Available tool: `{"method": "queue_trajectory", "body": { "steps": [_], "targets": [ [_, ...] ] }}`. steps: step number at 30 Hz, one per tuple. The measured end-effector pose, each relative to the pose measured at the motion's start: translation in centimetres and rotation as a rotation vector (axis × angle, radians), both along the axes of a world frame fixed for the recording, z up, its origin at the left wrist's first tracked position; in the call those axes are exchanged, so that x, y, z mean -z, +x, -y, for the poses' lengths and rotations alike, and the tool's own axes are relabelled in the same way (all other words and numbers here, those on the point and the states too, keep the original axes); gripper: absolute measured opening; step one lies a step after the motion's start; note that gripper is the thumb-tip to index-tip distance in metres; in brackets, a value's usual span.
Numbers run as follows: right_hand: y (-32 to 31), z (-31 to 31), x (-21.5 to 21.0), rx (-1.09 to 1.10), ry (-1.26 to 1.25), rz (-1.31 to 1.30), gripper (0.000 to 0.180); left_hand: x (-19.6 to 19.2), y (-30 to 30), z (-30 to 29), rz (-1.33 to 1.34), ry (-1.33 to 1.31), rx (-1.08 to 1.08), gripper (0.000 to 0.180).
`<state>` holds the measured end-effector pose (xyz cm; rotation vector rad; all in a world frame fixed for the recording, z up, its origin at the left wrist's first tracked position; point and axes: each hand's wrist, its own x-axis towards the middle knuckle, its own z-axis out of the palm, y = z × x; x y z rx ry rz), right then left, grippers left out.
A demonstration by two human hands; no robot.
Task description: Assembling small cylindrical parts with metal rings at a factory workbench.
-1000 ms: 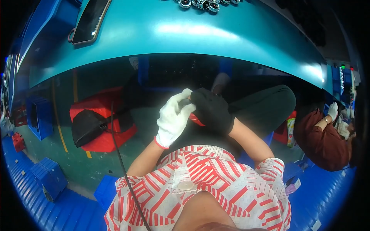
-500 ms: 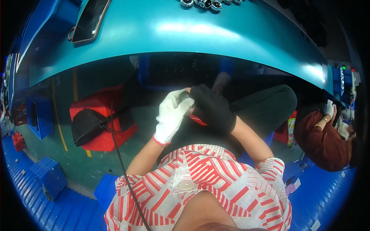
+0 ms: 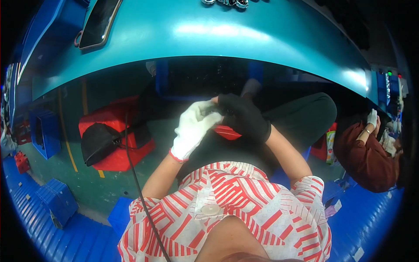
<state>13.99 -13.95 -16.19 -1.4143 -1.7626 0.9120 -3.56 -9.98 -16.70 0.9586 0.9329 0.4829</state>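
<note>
1. Curling half-closed, left hand [image 3: 192, 125] and right hand [image 3: 243, 116] meet, probably for steadiness.
2. Any piece between them is hidden, so can't tell what's gripped.
3. Shiny parts [image 3: 233, 2] sit on the bench [image 3: 209, 46], handy I guess.

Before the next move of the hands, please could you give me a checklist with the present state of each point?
1. Left hand and right hand gloved: ok, white and black.
2. Hands apart from the teal table: ok.
3. Secure grip between the hands: cannot tell, view blocked.
4. Phone away from hands: ok, on the table.
5. Shiny metal parts fully in view: not ok, cut by picture's top edge.
</note>
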Motion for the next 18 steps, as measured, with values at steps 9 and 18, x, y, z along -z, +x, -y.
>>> {"method": "queue_trajectory", "body": {
  "steps": [9,18],
  "targets": [
    [-0.9,0.8,-0.3,-0.019,0.033,0.356,0.048,2.1,0.3,1.7,-0.018,0.047,-0.149,0.035],
    [-1.4,1.2,0.9,-0.015,0.167,0.398,0.042,1.5,0.0,0.8,-0.104,0.001,-0.050,0.036]
  ]
}}
